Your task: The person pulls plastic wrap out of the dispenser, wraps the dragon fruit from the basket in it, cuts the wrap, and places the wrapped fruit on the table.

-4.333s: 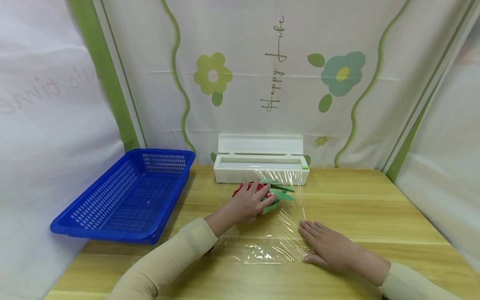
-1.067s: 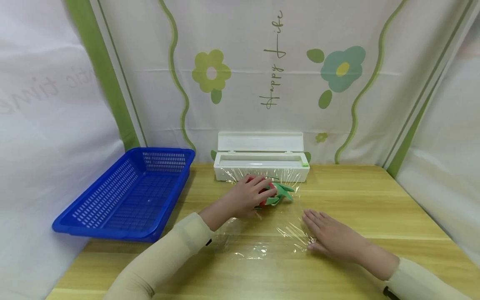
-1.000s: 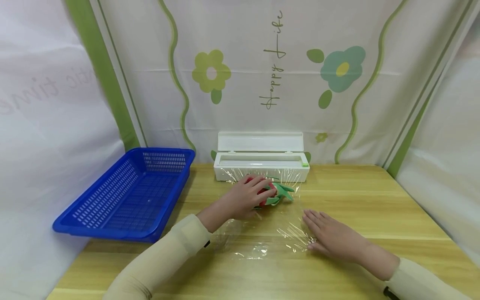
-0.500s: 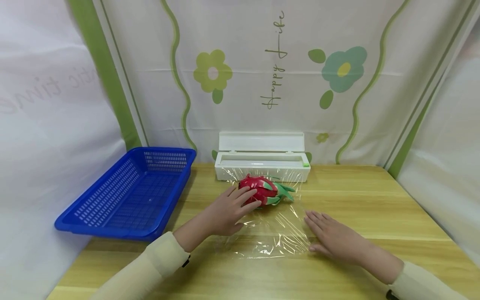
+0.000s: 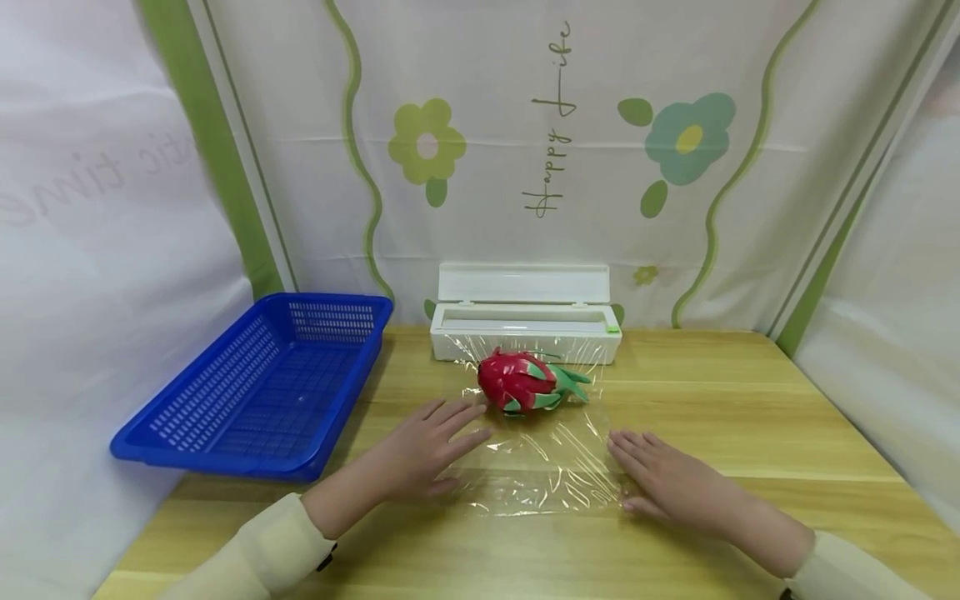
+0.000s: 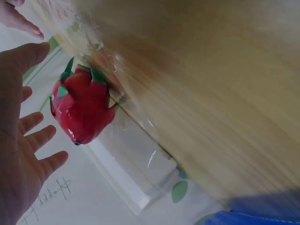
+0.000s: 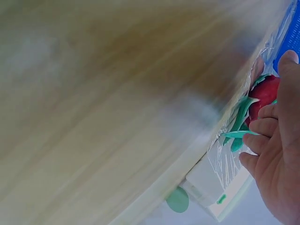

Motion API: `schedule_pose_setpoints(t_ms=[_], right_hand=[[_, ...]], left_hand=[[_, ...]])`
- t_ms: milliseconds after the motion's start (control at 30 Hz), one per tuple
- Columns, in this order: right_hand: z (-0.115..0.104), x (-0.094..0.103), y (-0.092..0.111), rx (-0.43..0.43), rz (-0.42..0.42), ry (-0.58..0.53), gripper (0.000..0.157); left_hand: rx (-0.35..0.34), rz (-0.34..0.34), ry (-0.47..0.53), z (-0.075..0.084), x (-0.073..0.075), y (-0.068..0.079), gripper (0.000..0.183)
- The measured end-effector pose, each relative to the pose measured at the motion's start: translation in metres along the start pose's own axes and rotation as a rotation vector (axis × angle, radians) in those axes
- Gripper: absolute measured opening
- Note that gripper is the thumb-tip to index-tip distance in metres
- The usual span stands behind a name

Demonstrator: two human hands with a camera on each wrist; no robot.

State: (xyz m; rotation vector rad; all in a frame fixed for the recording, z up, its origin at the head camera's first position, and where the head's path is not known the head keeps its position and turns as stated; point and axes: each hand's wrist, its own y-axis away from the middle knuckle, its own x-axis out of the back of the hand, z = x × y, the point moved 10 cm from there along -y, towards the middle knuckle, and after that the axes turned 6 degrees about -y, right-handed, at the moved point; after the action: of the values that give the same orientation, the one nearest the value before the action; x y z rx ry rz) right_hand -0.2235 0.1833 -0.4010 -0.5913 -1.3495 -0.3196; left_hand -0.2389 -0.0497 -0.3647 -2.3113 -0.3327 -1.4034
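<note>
A red dragon fruit [image 5: 517, 382] with green scale tips lies on a clear sheet of cling film [image 5: 540, 467] in the head view. The film runs back to a white cling film box [image 5: 525, 343] with its lid raised. My left hand [image 5: 420, 454] is over the film's left side, fingers spread, apart from the fruit in the left wrist view [image 6: 82, 105]. At the film's right edge lies my right hand [image 5: 671, 479], its fingers extended and holding nothing. Whether either palm presses on the film is hard to tell.
A blue plastic basket [image 5: 330, 400] with slotted walls stands on the left of the wooden table [image 5: 720, 400]. Behind the box hangs a white curtain [image 5: 487, 225] printed with flowers and lettering. More curtain closes off both sides.
My left hand has come off the dragon fruit and moved toward the near left, leaving the fruit in full view. The right hand has hardly moved.
</note>
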Motion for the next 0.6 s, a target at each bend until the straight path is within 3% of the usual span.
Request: schedule_pose_setpoints(t_ms=[267,600], right_hand=[[-0.011,-0.001,0.0,0.063,-0.002,-0.034,0.067],[-0.02,-0.005,0.001,0.08,-0.052,-0.048,0.065]], left_hand=[[-0.037,-0.017,0.01,0.008,-0.003,0.017,0.068],[-0.102,-0.083,0.069,0.022,-0.015,0.033,0.076]])
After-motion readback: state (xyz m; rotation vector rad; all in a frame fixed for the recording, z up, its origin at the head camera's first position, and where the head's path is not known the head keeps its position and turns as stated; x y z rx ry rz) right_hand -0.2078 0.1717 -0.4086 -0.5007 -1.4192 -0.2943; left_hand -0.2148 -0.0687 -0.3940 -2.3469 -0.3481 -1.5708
